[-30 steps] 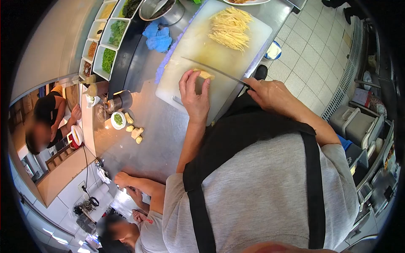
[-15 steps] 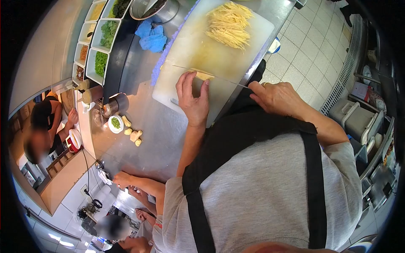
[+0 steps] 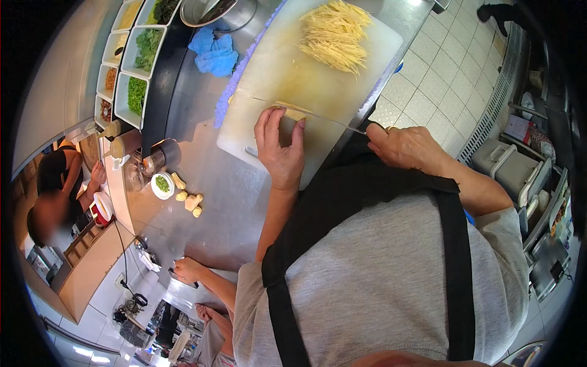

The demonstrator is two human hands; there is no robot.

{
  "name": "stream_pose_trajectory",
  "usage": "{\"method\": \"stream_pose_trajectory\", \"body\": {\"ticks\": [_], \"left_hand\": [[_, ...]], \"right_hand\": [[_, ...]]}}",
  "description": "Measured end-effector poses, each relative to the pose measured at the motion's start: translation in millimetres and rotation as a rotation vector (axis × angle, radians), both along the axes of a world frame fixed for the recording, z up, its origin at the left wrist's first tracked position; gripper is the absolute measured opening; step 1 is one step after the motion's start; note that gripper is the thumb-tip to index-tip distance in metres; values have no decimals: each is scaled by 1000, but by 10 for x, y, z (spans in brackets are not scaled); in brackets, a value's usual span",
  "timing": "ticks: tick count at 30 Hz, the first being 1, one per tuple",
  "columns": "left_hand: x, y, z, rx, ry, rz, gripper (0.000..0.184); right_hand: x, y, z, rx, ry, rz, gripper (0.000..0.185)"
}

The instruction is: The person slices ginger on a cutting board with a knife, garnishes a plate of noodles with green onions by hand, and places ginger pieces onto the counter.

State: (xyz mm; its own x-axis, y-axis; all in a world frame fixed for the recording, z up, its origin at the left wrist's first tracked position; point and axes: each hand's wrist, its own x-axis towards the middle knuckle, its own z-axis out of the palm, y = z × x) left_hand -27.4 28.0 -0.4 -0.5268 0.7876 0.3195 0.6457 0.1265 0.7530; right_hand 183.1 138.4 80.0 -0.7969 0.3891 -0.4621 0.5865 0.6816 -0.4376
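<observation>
On the white cutting board point(image 3: 257, 82) lies a pale yellow piece point(image 3: 293, 112), with my left hand point(image 3: 280, 147) curled round its near side, thumb and fingers pinching it. My right hand point(image 3: 406, 145) is closed on the handle of a long knife point(image 3: 333, 122), whose thin blade crosses the board along the far side of the piece. The handle is mostly hidden by my fingers. Farther up the board rests a pile of thin yellow strips point(image 3: 335, 37).
Left of the board are a blue cloth point(image 3: 214, 54), a metal bowl point(image 3: 205, 11), trays of greens point(image 3: 129, 95), a small bowl of chopped green point(image 3: 162, 185) and knobbly yellow pieces point(image 3: 192, 202). A co-worker's hand point(image 3: 188, 271) is at lower left.
The knife handle and my right hand have shifted a little nearer and to the right. My left hand stays on the piece. The surroundings have slid left in the view.
</observation>
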Motion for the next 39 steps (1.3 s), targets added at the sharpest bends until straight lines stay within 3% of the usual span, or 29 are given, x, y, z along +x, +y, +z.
{"method": "stream_pose_trajectory", "body": {"ticks": [4,16,27,39], "left_hand": [[-13,6,-20,10,-10,-9,38],[2,-2,13,11,17,-16,38],[10,-17,-28,-9,16,-3,41],[-6,5,-17,4,26,1,40]], "right_hand": [[-171,44,-6,-46,-95,10,18],[-443,97,-353,41,252,1,20],[-47,-7,69,1,6,-27,19],[-245,98,99,-98,-121,24,17]]}}
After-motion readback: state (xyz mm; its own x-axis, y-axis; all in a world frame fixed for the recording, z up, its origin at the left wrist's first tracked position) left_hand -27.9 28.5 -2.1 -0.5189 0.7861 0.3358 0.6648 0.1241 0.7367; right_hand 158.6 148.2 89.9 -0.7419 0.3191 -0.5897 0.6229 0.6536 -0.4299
